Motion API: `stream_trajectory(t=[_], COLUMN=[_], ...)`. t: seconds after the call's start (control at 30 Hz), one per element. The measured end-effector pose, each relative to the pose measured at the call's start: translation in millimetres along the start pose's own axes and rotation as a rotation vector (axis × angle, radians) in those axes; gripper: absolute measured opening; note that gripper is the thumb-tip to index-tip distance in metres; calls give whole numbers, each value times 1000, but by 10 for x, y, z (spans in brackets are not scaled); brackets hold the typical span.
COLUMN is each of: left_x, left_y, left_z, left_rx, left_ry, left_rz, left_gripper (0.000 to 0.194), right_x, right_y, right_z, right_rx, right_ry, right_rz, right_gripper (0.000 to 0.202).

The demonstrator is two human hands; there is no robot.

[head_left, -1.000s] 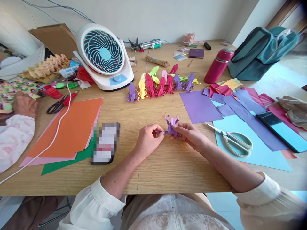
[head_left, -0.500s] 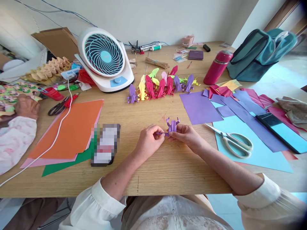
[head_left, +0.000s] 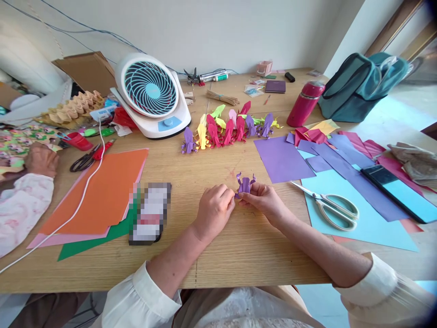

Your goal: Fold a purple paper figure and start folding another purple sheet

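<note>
A small purple origami figure (head_left: pixel 244 185) with curled strips at its top is pinched between the thumb and fingers of my right hand (head_left: pixel 264 202). My left hand (head_left: pixel 216 210) is closed at the figure's left side, its back turned up so that the fingertips are mostly hidden. It appears to grip a thin strip of the same figure. Behind my hands stands a cluster of similar folded paper figures (head_left: pixel 229 132) in purple, yellow, red, pink and green. A purple paper sheet (head_left: pixel 284 159) lies beyond my right hand.
Scissors (head_left: pixel 336 210) rest on light blue paper (head_left: pixel 368 234) at right, near a phone (head_left: pixel 398 191). A red bottle (head_left: pixel 305 105) and teal bag (head_left: pixel 362 89) stand behind. Left are a phone (head_left: pixel 150 214), orange paper (head_left: pixel 99 196), a fan (head_left: pixel 152 95) and another person's hand (head_left: pixel 43 160).
My left hand has rolled over, so its back now faces up and hides the strip it was pinching. My right hand still holds the figure in place. The view has tilted slightly.
</note>
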State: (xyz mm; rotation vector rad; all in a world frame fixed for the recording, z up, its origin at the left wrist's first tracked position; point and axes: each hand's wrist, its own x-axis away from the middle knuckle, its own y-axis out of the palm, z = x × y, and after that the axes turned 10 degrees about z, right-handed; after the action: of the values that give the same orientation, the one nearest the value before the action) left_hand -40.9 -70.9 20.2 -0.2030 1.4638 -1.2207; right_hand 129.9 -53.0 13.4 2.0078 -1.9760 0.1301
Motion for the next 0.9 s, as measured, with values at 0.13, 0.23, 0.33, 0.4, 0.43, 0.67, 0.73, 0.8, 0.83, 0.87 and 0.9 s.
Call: stream_trajectory(t=[0.13, 0.23, 0.33, 0.4, 0.43, 0.67, 0.73, 0.8, 0.83, 0.87, 0.9], left_x=[10, 21, 30, 35, 37, 14, 1, -5, -6, -5, -5], left_y=[8, 8, 16, 26, 31, 2, 1, 21, 37, 54, 70], left_z=[24, 33, 44, 64, 77, 89, 37, -19, -42, -60, -72], left_rx=[-140, -172, -170, -148, -127, 381, 503, 564, 590, 620, 655], left_ry=[99, 139, 154, 159, 154, -191, -317, -419, -464, -507, -548], left_rz=[12, 15, 29, 45, 48, 30, 42, 52, 54, 51, 42], left_gripper=[16, 17, 14, 14, 16, 22, 24, 22, 19, 15, 11], right_x=[-10, -10, -11, -15, -19, -35, -23, -5, 3, 10, 15], right_y=[15, 19, 9, -2, -7, 12, 32, 49, 55, 59, 61], right_z=[41, 36, 14, 5, 5, 82, 111, 137, 147, 156, 164], right_rx=[-15, -36, -50, -62, -70, -48, -22, 3, 14, 24, 31], right_ry=[-11, -2, -6, -28, -42, -146, -170, -210, -233, -253, -266], right_rz=[29, 48, 56, 59, 59, 79, 58, 28, 17, 9, 5], right_gripper=[36, 37, 38, 39, 40, 40, 37, 34, 32, 30, 29])
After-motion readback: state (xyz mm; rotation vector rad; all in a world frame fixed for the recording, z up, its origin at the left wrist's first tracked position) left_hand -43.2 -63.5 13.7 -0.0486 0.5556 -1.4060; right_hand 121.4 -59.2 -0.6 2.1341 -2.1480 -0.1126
